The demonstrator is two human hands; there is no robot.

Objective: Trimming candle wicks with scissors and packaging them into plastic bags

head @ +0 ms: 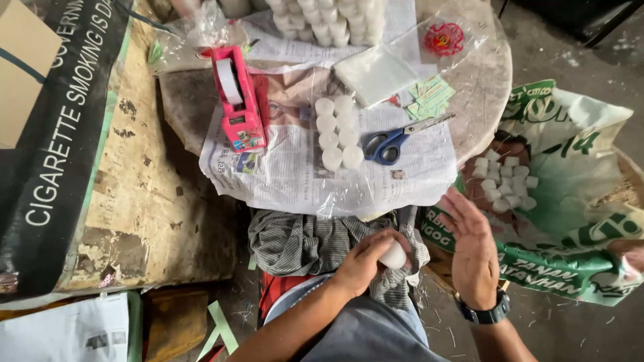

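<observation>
1. The left hand (365, 261) was closed around a small white cylinder (394, 256), pressing it against a grey striped cloth (302, 241) that lay over the person's lap; the cylinder sat low in the view, just below the near edge of the table.
2. The right hand (473, 251) was open and held nothing, its fingers spread and its palm turned toward the left hand; a dark wristwatch (484, 312) sat on its wrist; the hand hovered just beside the cylinder without touching it.
3. On the round table (486, 87), a sheet of newspaper (295, 177) lay under clear plastic; eight white cylinders (339, 131) like the held one stood on it in two neat columns, touching one another.
4. Blue-handled scissors (396, 139) lay just right of those columns, blades pointing toward the table's far right; a pink tape dispenser (238, 97) stood to their left.
5. Farther back, a larger batch of white cylinders (329, 20) stood in rows; a flat white packet (376, 74) and a few pale green slips (429, 97) lay near the scissors; a clear bag with red rubber bands (444, 38) lay near the far edge.
6. To the right of the right hand, a green-and-white sack (570, 181) held a loose heap of more white cylinders (503, 181).
</observation>
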